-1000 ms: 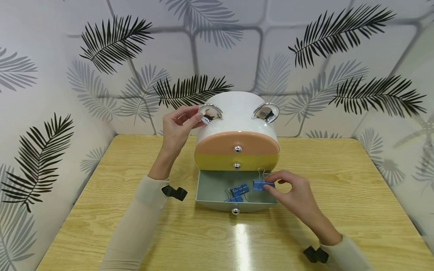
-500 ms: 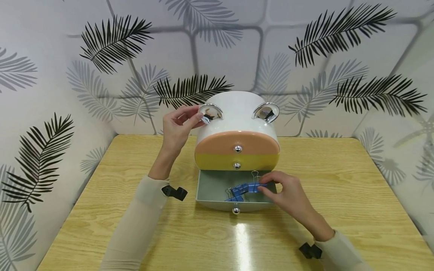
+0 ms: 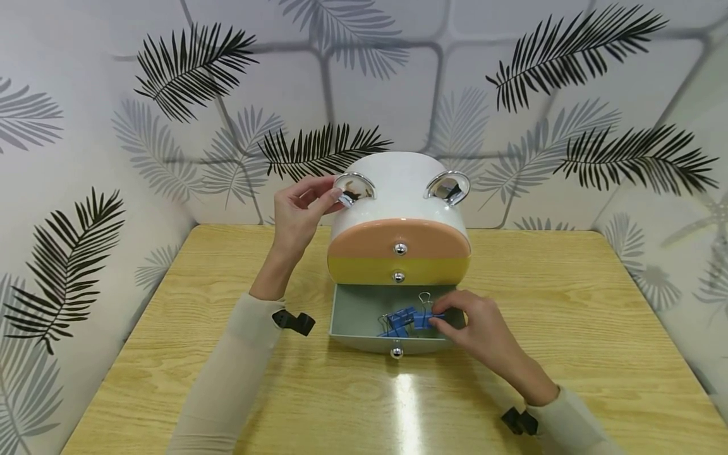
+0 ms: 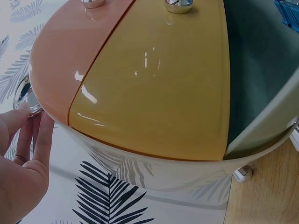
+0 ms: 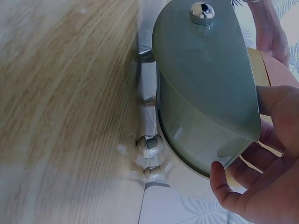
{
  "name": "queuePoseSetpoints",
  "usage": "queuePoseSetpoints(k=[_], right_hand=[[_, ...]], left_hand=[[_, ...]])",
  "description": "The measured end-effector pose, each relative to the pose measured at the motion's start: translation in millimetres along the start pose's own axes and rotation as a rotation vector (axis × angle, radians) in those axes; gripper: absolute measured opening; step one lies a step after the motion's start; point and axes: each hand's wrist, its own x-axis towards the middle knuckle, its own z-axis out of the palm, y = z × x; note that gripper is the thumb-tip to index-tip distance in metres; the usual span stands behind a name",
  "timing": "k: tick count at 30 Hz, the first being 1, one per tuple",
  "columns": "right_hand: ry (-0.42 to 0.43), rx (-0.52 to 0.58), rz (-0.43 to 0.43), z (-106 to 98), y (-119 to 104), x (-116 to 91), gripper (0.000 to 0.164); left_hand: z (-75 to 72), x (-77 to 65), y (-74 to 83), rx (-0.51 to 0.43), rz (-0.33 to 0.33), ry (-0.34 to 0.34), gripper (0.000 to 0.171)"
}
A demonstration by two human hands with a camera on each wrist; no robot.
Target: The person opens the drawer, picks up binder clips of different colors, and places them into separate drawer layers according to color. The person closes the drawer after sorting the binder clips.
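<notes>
A white rounded desk organizer (image 3: 398, 183) has orange and yellow drawer fronts and two silver ears. Its green bottom drawer (image 3: 355, 309) is pulled out. By thumb and fingers, my left hand (image 3: 296, 218) grips the silver ear (image 3: 364, 188) on the left side; the left wrist view shows this ear (image 4: 23, 91) too. My right hand (image 3: 483, 328) pinches a blue binder clip (image 3: 422, 321) inside the drawer, its wire handle standing up. Several other blue binder clips (image 3: 400, 319) lie beside it. In the right wrist view, the drawer front (image 5: 205, 70) hides the clips.
The organizer stands on a wooden table (image 3: 239, 366) near the leaf-patterned wall (image 3: 387, 101). Silver knobs sit on the drawer fronts, and the bottom knob (image 3: 396, 352) juts forward. Small silver feet (image 5: 149, 144) raise the organizer off the table.
My right hand has moved left and slightly down with the binder clip, bringing it next to the other clips in the drawer. The left hand has stayed on the ear.
</notes>
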Motion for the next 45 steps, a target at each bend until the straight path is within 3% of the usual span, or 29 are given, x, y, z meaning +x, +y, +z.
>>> queuePoseSetpoints(k=[14,28,37,41,45], right_hand=[[-0.009,-0.007,-0.021,1.7,0.4,-2.6,0.016],[0.212,0.103,-0.035,-5.3,-26.7,-23.5,0.027],[0.282,0.208,-0.141,3.9,-48.8,-38.0,0.037],[0.259,0.274,-0.135,12.0,-50.3,-44.7,0.037],[0.184,0.366,-0.071,22.0,-53.8,-52.2,0.033]], left_hand=[[0.9,-1.5,-1.3,-0.001,-0.011,-0.002,0.022],[0.6,-0.2,-1.4,-0.011,0.022,-0.015,0.023],[0.2,-0.3,-0.9,-0.012,0.025,-0.018,0.023],[0.3,-0.3,-0.9,-0.012,0.028,-0.020,0.024],[0.3,-0.5,-0.7,-0.016,0.020,-0.015,0.023]])
